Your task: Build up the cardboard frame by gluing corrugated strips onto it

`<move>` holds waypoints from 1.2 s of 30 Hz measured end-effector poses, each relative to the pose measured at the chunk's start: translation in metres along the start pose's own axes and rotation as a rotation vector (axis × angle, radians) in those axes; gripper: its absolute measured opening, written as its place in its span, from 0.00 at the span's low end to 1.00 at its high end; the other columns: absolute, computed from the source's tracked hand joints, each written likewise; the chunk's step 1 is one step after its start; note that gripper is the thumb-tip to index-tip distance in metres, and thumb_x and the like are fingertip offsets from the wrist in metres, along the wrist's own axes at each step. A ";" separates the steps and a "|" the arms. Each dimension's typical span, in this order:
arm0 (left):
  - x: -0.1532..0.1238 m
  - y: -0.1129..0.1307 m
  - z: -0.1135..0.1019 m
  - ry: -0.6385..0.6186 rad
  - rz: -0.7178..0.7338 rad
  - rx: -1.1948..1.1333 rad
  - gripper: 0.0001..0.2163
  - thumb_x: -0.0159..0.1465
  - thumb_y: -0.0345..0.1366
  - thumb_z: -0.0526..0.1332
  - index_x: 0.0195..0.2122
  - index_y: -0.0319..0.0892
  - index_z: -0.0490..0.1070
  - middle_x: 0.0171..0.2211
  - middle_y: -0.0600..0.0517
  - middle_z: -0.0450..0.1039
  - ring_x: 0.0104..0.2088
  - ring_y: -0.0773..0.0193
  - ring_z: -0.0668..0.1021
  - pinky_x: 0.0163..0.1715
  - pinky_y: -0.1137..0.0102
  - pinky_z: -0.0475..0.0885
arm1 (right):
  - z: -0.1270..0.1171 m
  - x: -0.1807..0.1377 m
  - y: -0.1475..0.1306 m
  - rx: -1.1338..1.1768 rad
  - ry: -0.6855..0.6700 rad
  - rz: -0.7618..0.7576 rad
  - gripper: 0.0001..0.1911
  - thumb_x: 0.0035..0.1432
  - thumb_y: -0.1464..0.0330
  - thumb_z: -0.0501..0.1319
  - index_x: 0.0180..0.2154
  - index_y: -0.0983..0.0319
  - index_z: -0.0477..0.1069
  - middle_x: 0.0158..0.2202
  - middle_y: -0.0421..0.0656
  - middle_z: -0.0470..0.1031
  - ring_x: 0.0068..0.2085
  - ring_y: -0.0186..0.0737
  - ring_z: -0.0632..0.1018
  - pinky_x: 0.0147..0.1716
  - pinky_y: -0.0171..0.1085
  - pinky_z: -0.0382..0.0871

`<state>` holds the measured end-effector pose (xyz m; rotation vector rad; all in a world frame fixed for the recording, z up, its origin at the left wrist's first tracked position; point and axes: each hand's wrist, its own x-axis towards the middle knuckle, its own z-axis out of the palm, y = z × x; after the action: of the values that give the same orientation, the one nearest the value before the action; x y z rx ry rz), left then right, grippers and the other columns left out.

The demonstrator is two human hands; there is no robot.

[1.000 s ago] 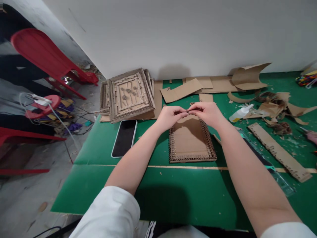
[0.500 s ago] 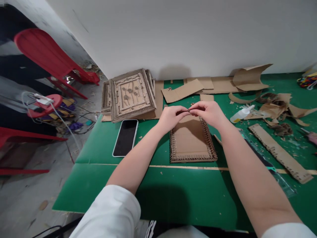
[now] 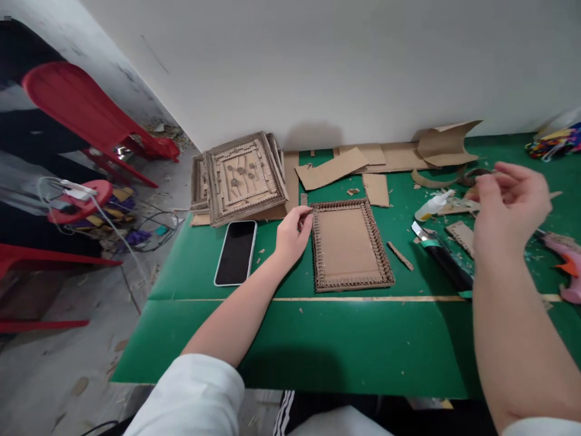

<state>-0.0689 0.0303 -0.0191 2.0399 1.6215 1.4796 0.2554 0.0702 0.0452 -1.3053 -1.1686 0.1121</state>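
My left hand (image 3: 294,235) is closed beside the upper left corner of a shallow rectangular cardboard tray (image 3: 347,242). Its fingers pinch something small and dark, mostly hidden by them. The tray lies flat on the green table, with corrugated strips lining its edges. Off to the right, my right hand (image 3: 512,200) hovers above torn cardboard scraps, fingers loosely bent and apart, nothing visible in them. A utility knife (image 3: 442,260) with its blade out lies below and left of that hand. Between tray and knife rests a thin cardboard strip (image 3: 400,255).
Finished-looking cardboard panels (image 3: 245,178) are stacked at the back left, near a phone (image 3: 235,253). A white glue bottle (image 3: 433,206) lies right of the tray. Flat cardboard pieces (image 3: 333,169) line the wall. A pink glue gun (image 3: 565,260) sits at the far right.
My hands have parted from above the tray's far edge. The left has moved down and left to the tray's corner; the right has swung right over the scraps, uncovering the tray.
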 end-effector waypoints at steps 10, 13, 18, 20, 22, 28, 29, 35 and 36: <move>-0.006 -0.016 0.012 -0.045 -0.089 -0.223 0.17 0.68 0.36 0.51 0.58 0.42 0.59 0.42 0.46 0.77 0.34 0.67 0.80 0.37 0.70 0.75 | 0.002 -0.009 0.049 -0.551 -0.589 0.348 0.39 0.44 0.62 0.68 0.58 0.65 0.62 0.51 0.56 0.73 0.53 0.53 0.73 0.52 0.47 0.63; -0.005 -0.017 0.012 -0.025 -0.123 -0.180 0.13 0.66 0.40 0.57 0.50 0.42 0.68 0.38 0.48 0.78 0.34 0.66 0.80 0.36 0.71 0.75 | 0.006 -0.010 0.048 -0.656 -0.671 0.246 0.18 0.46 0.61 0.65 0.40 0.62 0.74 0.42 0.53 0.76 0.48 0.56 0.75 0.46 0.49 0.65; 0.000 -0.013 0.010 0.052 -0.013 -0.025 0.08 0.63 0.39 0.61 0.35 0.41 0.75 0.31 0.52 0.77 0.25 0.70 0.74 0.29 0.74 0.71 | 0.016 -0.011 0.026 -0.647 -0.624 0.232 0.17 0.51 0.60 0.61 0.42 0.61 0.71 0.39 0.50 0.76 0.40 0.50 0.75 0.40 0.46 0.65; 0.001 -0.012 0.009 0.055 0.006 -0.025 0.07 0.63 0.38 0.61 0.34 0.41 0.75 0.31 0.51 0.76 0.25 0.70 0.72 0.29 0.74 0.70 | 0.020 -0.011 0.006 -0.514 -0.625 0.226 0.18 0.54 0.60 0.59 0.45 0.60 0.69 0.43 0.49 0.76 0.41 0.46 0.76 0.39 0.44 0.65; 0.001 -0.011 0.008 0.061 0.024 -0.016 0.07 0.63 0.38 0.61 0.33 0.41 0.74 0.30 0.52 0.75 0.24 0.71 0.71 0.29 0.74 0.69 | 0.021 -0.007 -0.018 -0.363 -0.629 0.170 0.17 0.57 0.61 0.57 0.47 0.61 0.69 0.39 0.48 0.77 0.37 0.41 0.76 0.37 0.41 0.65; 0.000 -0.010 0.009 0.041 -0.035 -0.012 0.07 0.63 0.37 0.59 0.35 0.40 0.73 0.27 0.54 0.71 0.24 0.70 0.70 0.27 0.74 0.67 | -0.003 0.015 -0.040 -0.183 -0.556 0.088 0.16 0.59 0.63 0.58 0.48 0.61 0.68 0.40 0.47 0.78 0.39 0.35 0.77 0.40 0.38 0.67; -0.001 -0.010 0.010 0.028 -0.053 -0.008 0.07 0.63 0.37 0.59 0.35 0.40 0.73 0.27 0.54 0.71 0.25 0.70 0.71 0.28 0.74 0.68 | -0.009 0.016 -0.032 -0.143 -0.545 0.120 0.16 0.59 0.64 0.59 0.48 0.61 0.67 0.43 0.49 0.77 0.41 0.35 0.77 0.42 0.37 0.67; -0.003 -0.008 0.015 -0.103 -0.110 0.067 0.08 0.63 0.38 0.57 0.35 0.40 0.72 0.34 0.51 0.72 0.27 0.68 0.71 0.33 0.71 0.69 | -0.033 -0.005 0.015 -0.027 -0.487 0.468 0.14 0.49 0.65 0.64 0.39 0.59 0.66 0.34 0.42 0.77 0.33 0.37 0.78 0.29 0.36 0.69; -0.004 -0.007 0.016 -0.124 -0.119 0.078 0.08 0.63 0.39 0.58 0.35 0.40 0.72 0.33 0.51 0.72 0.27 0.67 0.71 0.33 0.71 0.69 | -0.034 -0.011 0.018 -0.010 -0.531 0.506 0.16 0.47 0.64 0.65 0.39 0.59 0.66 0.33 0.41 0.77 0.31 0.37 0.77 0.26 0.35 0.67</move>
<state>-0.0617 0.0372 -0.0337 1.9921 1.7419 1.2443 0.2839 0.0457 0.0309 -1.6107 -1.2442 0.8656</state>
